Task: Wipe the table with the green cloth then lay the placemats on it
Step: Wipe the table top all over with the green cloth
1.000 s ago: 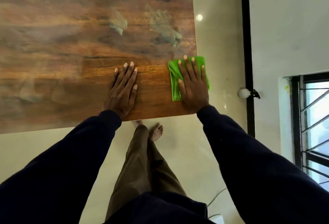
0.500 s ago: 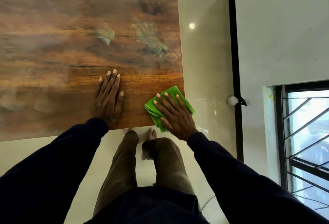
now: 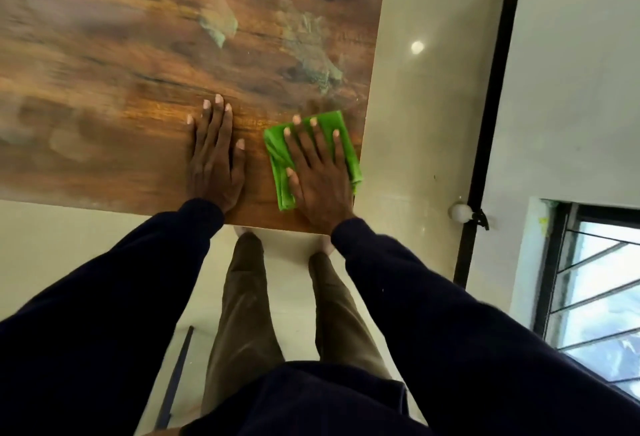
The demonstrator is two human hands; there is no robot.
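Green folded cloth (image 3: 313, 155) under the flat, spread right hand (image 3: 318, 176) overhangs the glossy brown wooden worktop (image 3: 104, 72) corner and could slip off.

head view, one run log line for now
phase: wiping | right hand: flat on green cloth by table corner | left hand: flat on bare wood | placemats: not in view

The bench (image 3: 104, 72) has a brown wood-grain top, smooth and glossy, with hazy reflections across it. The green cloth (image 3: 277, 165) is soft, matt fabric, folded in ridged layers. The floor (image 3: 415, 124) is pale polished tile, mirroring 1 bright lamp spot. The 2 sleeves (image 3: 121, 297) are dark matt cloth; the trousers (image 3: 242, 314) are smooth olive-brown fabric. The wall (image 3: 571, 72) looks matt.
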